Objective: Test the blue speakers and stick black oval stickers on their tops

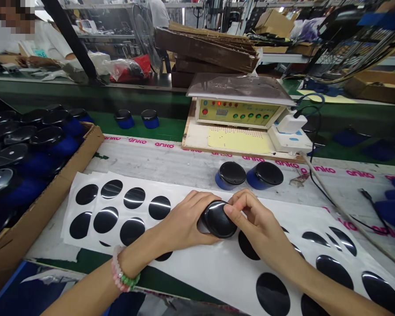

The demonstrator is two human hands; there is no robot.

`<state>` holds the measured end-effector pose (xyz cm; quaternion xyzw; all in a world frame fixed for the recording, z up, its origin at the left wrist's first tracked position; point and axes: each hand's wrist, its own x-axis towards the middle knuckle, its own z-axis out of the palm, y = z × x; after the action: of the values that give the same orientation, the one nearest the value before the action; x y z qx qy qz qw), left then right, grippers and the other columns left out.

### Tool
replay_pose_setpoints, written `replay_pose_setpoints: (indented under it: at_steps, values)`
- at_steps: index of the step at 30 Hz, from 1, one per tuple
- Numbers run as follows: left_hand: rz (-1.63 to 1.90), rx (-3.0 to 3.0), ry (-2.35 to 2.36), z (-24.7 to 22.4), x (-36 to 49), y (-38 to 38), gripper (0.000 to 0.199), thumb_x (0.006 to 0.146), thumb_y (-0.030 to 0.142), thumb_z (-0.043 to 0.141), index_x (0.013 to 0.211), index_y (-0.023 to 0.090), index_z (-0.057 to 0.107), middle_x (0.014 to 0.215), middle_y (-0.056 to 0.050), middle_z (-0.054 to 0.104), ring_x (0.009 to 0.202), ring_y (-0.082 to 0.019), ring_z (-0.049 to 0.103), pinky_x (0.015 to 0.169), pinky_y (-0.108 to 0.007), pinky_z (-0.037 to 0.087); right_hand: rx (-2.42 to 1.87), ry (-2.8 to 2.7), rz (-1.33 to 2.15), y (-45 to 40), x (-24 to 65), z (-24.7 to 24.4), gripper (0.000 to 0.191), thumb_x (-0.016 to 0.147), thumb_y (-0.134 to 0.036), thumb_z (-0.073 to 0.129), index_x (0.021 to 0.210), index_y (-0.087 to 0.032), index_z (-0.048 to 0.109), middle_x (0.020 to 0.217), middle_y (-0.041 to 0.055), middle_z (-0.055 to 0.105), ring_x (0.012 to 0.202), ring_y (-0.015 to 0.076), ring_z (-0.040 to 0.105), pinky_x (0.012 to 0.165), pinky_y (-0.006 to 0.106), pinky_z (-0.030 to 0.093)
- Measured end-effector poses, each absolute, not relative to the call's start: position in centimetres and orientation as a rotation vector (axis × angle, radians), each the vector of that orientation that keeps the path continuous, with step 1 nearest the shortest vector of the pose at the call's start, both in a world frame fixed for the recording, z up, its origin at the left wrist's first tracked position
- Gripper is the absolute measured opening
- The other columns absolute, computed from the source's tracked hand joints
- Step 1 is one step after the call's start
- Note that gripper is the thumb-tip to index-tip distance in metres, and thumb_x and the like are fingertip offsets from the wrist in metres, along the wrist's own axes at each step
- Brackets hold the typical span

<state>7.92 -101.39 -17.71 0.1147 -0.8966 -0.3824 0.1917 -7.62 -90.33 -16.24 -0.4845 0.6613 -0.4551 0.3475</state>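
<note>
My left hand [187,219] wraps round a small cylinder with a glossy black top [219,219], its fingers and thumb closed about the sides. Against the right edge of that top, my right hand [251,215] presses its thumb, with the index finger bent close by. Whether a separate sticker lies under the thumb I cannot tell. Under both hands spreads a white sheet of round black stickers [273,294]. More sticker sheets [118,197] overlap at the left. Just beyond my hands stand two blue cylinders with black tops, one on the left [230,174] and one on the right [265,174].
A cardboard box [81,151] full of blue-and-black cylinders stands at left. Behind the work surface is a yellow-panelled control box [238,112] on a board. A cable [352,215] crosses at right. Two more cylinders [150,119] stand farther back. Another person's arm [42,61] shows at upper left.
</note>
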Motion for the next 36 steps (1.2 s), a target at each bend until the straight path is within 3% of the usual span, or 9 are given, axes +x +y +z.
replay_pose_setpoints:
  at_steps: [12, 17, 21, 24, 27, 30, 33, 36]
  values:
    - [-1.050, 0.302, -2.526, -17.8, 7.9, -101.7, 0.054, 0.073, 0.032, 0.074, 0.116, 0.023, 0.043, 0.112, -0.004, 0.056, 0.102, -0.021, 0.050, 0.089, -0.034, 0.043, -1.480, 1.879, -1.147, -90.5, -7.4, -15.8, 0.024, 0.092, -0.035, 0.046, 0.072, -0.022, 0.041, 0.079, 0.0002, 0.048, 0.074, 0.0150, 0.048, 0.068, 0.030, 0.039]
    - [-0.994, 0.285, -2.517, -18.0, 7.9, -101.0, 0.054, 0.074, 0.036, 0.072, 0.117, 0.022, 0.044, 0.111, -0.006, 0.057, 0.102, -0.022, 0.052, 0.089, -0.035, 0.045, -1.379, 2.002, -0.842, -91.4, -8.9, -15.1, 0.040, 0.084, -0.052, 0.053, 0.062, -0.023, 0.037, 0.053, -0.0057, 0.038, 0.050, 0.0114, 0.036, 0.047, 0.026, 0.028]
    - [-0.962, 0.415, -2.471, -17.4, 8.2, -101.3, 0.055, 0.073, 0.032, 0.072, 0.120, 0.023, 0.045, 0.116, -0.005, 0.057, 0.107, -0.022, 0.053, 0.093, -0.036, 0.045, -1.383, 2.112, -0.736, -90.5, -11.4, -14.7, 0.048, 0.078, -0.061, 0.056, 0.058, -0.022, 0.035, 0.049, -0.0063, 0.036, 0.048, 0.0109, 0.034, 0.045, 0.024, 0.025]
    - [-0.897, 0.750, -2.310, -16.7, 8.7, -104.6, 0.060, 0.076, 0.033, 0.069, 0.127, 0.025, 0.039, 0.124, -0.005, 0.053, 0.111, -0.021, 0.053, 0.097, -0.036, 0.044, -1.527, 1.979, -0.578, -88.4, -12.8, -14.2, 0.028, 0.084, -0.051, 0.053, 0.077, -0.024, 0.049, 0.061, -0.0041, 0.050, 0.054, 0.0137, 0.044, 0.049, 0.026, 0.033]
    - [-0.706, 1.002, -2.229, -16.3, 8.9, -108.9, 0.061, 0.077, 0.033, 0.067, 0.129, 0.022, 0.036, 0.125, -0.008, 0.051, 0.113, -0.024, 0.053, 0.099, -0.042, 0.043, -1.701, 1.730, -0.357, -86.5, -13.0, -13.9, 0.007, 0.088, -0.032, 0.051, 0.094, -0.028, 0.051, 0.092, -0.0007, 0.059, 0.069, 0.0161, 0.055, 0.059, 0.028, 0.040]
    - [-0.566, 1.057, -2.253, -16.1, 7.5, -109.8, 0.060, 0.079, 0.030, 0.064, 0.131, 0.019, 0.036, 0.133, -0.014, 0.042, 0.126, -0.032, 0.040, 0.105, -0.053, 0.032, -1.768, 1.616, -0.268, -86.0, -12.8, -13.7, 0.018, 0.088, -0.020, 0.047, 0.102, -0.030, 0.050, 0.110, -0.0006, 0.054, 0.081, 0.0173, 0.057, 0.067, 0.030, 0.042]
    - [-0.562, 0.852, -2.353, -16.2, 4.4, -106.1, 0.071, 0.080, 0.034, 0.064, 0.139, 0.025, 0.026, 0.149, -0.012, 0.017, 0.139, -0.034, 0.014, 0.112, -0.055, 0.017, -1.828, 1.587, -0.183, -86.4, -12.5, -13.7, 0.024, 0.084, -0.012, 0.048, 0.103, -0.028, 0.050, 0.111, -0.0008, 0.053, 0.082, 0.0179, 0.058, 0.069, 0.031, 0.043]
    - [-0.963, 0.714, -2.445, -16.9, 1.5, -101.7, 0.080, 0.079, 0.040, 0.066, 0.142, 0.026, 0.018, 0.150, -0.013, 0.015, 0.139, -0.033, 0.016, 0.111, -0.051, 0.025, -1.909, 1.572, -0.136, -86.9, -12.6, -13.8, 0.028, 0.080, -0.007, 0.051, 0.101, -0.026, 0.050, 0.106, -0.0007, 0.055, 0.079, 0.0184, 0.057, 0.067, 0.031, 0.043]
